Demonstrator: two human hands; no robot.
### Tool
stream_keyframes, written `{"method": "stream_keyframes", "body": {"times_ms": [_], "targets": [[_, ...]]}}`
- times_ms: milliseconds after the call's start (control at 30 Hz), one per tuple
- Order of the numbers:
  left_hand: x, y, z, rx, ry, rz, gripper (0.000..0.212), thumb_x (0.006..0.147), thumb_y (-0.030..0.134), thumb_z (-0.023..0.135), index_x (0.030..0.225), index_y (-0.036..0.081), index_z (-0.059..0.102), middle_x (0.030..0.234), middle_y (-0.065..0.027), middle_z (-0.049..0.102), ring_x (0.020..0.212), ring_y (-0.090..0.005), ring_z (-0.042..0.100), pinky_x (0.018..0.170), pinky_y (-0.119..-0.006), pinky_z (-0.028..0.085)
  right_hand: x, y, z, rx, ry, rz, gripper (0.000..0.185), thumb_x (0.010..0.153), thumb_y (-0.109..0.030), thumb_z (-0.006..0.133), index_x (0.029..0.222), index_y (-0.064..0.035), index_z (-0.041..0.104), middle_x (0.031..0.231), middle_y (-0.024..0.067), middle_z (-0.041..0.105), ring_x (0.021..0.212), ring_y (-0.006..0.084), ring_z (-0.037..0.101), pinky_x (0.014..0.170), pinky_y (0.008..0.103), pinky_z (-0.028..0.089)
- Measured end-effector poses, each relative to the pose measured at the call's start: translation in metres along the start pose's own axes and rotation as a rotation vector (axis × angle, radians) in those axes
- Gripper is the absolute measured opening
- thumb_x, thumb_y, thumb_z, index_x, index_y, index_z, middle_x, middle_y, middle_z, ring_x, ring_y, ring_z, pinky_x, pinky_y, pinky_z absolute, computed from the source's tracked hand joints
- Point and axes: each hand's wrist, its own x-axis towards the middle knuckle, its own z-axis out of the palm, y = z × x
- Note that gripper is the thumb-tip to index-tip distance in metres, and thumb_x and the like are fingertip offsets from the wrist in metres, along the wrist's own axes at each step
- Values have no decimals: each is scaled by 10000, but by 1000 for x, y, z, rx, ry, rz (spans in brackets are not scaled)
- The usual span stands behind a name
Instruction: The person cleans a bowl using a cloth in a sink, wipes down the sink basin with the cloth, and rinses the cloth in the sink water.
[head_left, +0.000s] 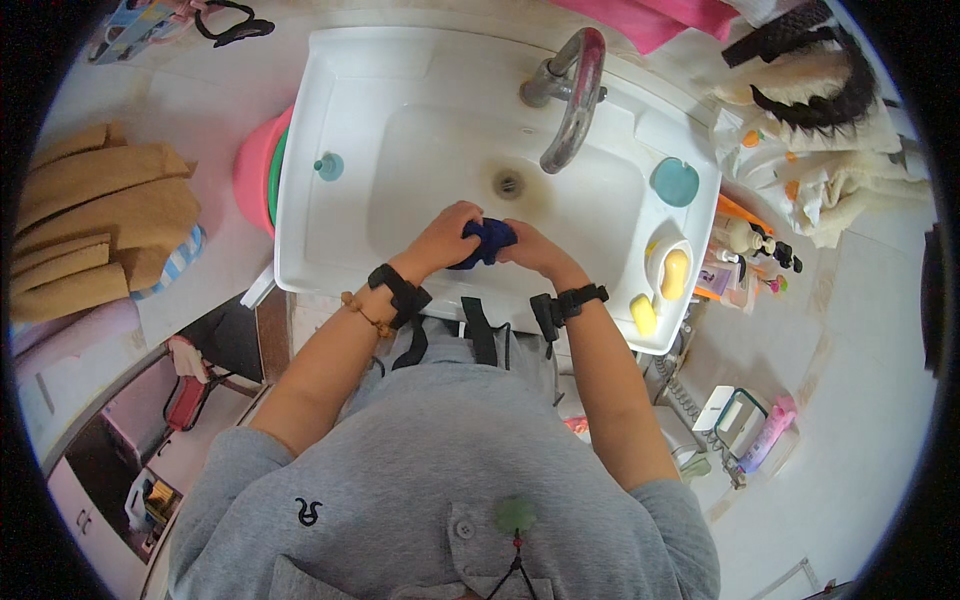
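A bunched dark-blue cloth (491, 241) hangs over the front part of the white sink (427, 150). Gripping its left side is my left hand (448, 234), thumb and fingers closed on the fabric. On the opposite side, my right hand (534, 249) pinches the cloth's edge. Both wrists wear black straps. Just beyond the hands lies the drain (508, 184), with brownish staining around it. The chrome faucet (574, 105) arches over the basin from the back; no running water is visible.
On the right rim stand a round teal lid-like disc (674, 182), a soap dish with yellow soap (674, 271) and a yellow bar (643, 314). A small teal object (329, 166) sits on the left ledge. Pink and green basins (259, 176) are left; bottles (739, 236) right.
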Motion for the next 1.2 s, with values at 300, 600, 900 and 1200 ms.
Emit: {"method": "stream_keyframes", "body": {"times_ms": [300, 600, 900, 1200], "targets": [[-15, -12, 8, 122, -166, -112, 218, 734, 34, 519, 950, 9, 525, 955, -212, 576, 902, -388, 545, 793, -446, 436, -11, 28, -1, -314, 100, -47, 324, 696, -45, 617, 1009, -3, 547, 872, 85, 629, 814, 191, 585, 755, 302, 460], [-38, -29, 10, 280, -148, -240, 306, 751, 35, 523, 1048, -36, 523, 1027, -231, 576, 991, -401, 534, 872, -435, 433, 36, 57, -46, -491, 471, -105, 338, 755, -135, 637, 1065, -72, 520, 934, 160, 618, 898, 336, 599, 797, 411, 484], [-41, -33, 16, 224, -47, -266, 340, 770, 64, 528, 1095, -31, 497, 1027, -224, 565, 987, -405, 517, 873, -446, 423, 128, 77, -48, -842, 620, -122, 331, 845, -164, 594, 1171, -134, 542, 1059, 135, 565, 956, 319, 578, 765, 398, 497], [-32, -31, 8, 193, -148, -347, 430, 803, 110, 546, 1200, -29, 459, 1209, -247, 507, 1128, -394, 474, 979, -419, 380, 128, 67, -55, -870, 650, -344, 154, 791, -228, 664, 854, -88, 671, 897, 90, 569, 871, 279, 574, 719, 384, 482]]}}
